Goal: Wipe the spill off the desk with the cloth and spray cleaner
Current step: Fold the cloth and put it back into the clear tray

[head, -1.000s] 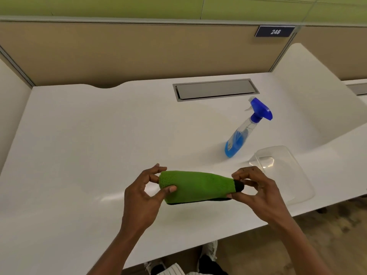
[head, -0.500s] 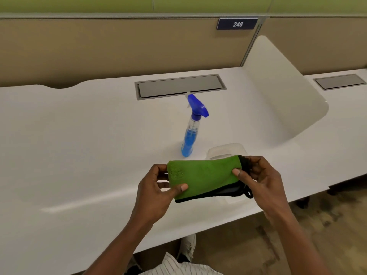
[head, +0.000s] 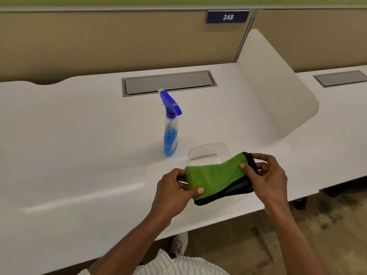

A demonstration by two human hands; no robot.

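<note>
Green microfibre cloth w/ black edging (head: 215,178), folded, held above the near edge of the white laminate desk (head: 79,155) by both hands. Head view: left hand (head: 172,192) pinches the cloth's left end, thumb on top, fingers curled behind; right hand (head: 267,175) pinches the right end, thumb pressed on the green face, fingers behind the black hem. Cloth sags slightly btw. the two grips; dark underside shows along its lower edge.

Clear plastic spray bottle w/ blue liquid and blue trigger head (head: 170,133) stands upright on the desk, beyond and left of the cloth, apart from both hands. Clear shallow plastic tray (head: 208,152) lies on the desk just right of the bottle, partly hidden behind the cloth.

Background: grey recessed cable-hatch lid (head: 168,82) set into the desk's rear; white curved divider panel (head: 278,92) at right; dark blue number plate reading 248 (head: 227,16) on the tan partition. No spill can be made out on the surface.
</note>
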